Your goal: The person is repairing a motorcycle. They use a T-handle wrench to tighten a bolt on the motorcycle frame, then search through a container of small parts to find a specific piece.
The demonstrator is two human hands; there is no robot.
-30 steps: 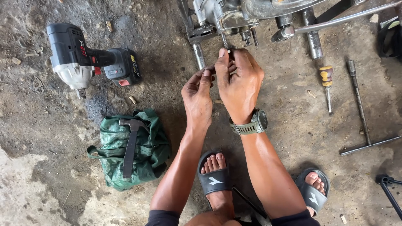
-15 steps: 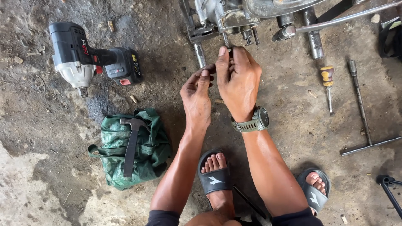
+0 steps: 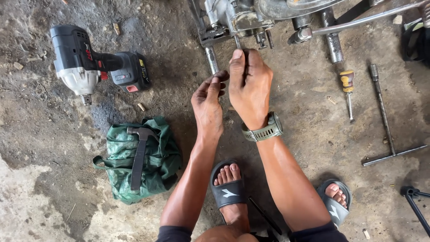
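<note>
**Hands at the engine's underside**

The right hand (image 3: 249,85) has its fingers closed around a thin metal rod (image 3: 237,42) hanging from the engine (image 3: 242,15). The left hand (image 3: 207,103) sits just beside it, fingers loosely curled, pinching something too small to tell.

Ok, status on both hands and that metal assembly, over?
Right hand pinching thin metal rod under grey metal engine assembly. Left hand beside it, fingers curled; grip contents unclear. Nothing blocking; black-and-grey cordless impact wrench lies apart.
</note>
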